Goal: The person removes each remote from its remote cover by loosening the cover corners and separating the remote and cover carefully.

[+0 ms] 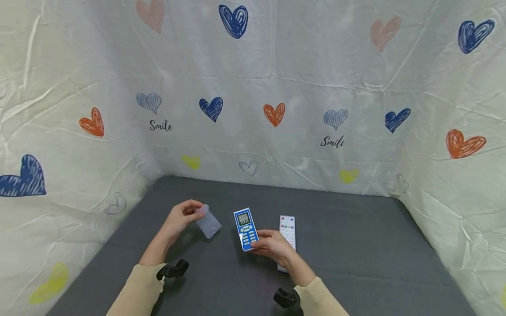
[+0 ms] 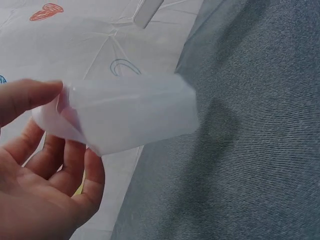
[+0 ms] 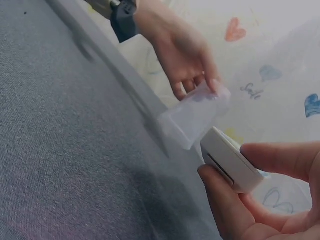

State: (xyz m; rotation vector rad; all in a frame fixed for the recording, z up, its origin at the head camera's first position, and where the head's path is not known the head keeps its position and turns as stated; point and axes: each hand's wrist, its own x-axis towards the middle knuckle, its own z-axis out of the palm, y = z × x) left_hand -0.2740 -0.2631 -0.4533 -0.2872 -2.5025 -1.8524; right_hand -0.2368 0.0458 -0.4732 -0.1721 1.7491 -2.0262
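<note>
My left hand (image 1: 178, 223) pinches a translucent, pale sleeve-like cover (image 1: 209, 223) by one end, thumb on one side and fingers on the other. In the left wrist view the cover (image 2: 135, 112) looks soft, with its held end bent open and its far end pointing away from the hand. My right hand (image 1: 274, 246) grips a blue-and-white remote control (image 1: 246, 229) near its lower end, its small screen and buttons facing up. Seen from the right wrist, the remote's white end (image 3: 232, 160) sits between thumb and fingers. The cover and remote are held apart above the table.
A longer white remote control (image 1: 287, 228) lies on the dark grey table (image 1: 356, 245), partly hidden behind my right wrist. White cloth (image 1: 300, 145) printed with hearts rises behind the table and along both sides. Each wrist wears a black band (image 1: 172, 269).
</note>
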